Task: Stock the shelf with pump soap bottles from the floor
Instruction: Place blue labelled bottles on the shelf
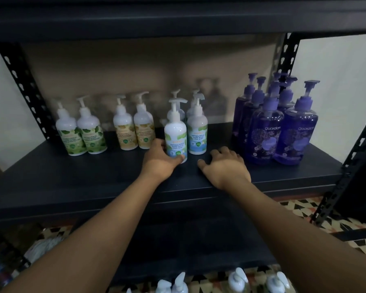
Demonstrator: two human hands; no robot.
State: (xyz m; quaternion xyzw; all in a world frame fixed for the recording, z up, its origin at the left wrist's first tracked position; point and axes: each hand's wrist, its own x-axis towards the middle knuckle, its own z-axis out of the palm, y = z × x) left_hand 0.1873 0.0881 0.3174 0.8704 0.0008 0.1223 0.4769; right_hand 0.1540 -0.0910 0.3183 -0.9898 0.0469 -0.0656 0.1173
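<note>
My left hand (pixel 160 158) grips the base of a white cool-mint pump bottle (pixel 175 132) that stands upright on the dark shelf (pixel 93 176). Right of it stands another cool-mint bottle (pixel 197 132), with more behind. My right hand (pixel 225 167) rests palm down on the shelf with loosely curled fingers and holds nothing. Two green-label bottles (pixel 81 134) and two yellow-label bottles (pixel 133 130) stand to the left. Several white pump tops (pixel 237 281) show on the floor at the bottom edge.
Several purple pump bottles (pixel 283 127) crowd the shelf's right end. Perforated black uprights (pixel 28 92) frame the shelf, and an upper shelf (pixel 178 20) hangs low overhead. Patterned floor tiles (pixel 304 206) lie below.
</note>
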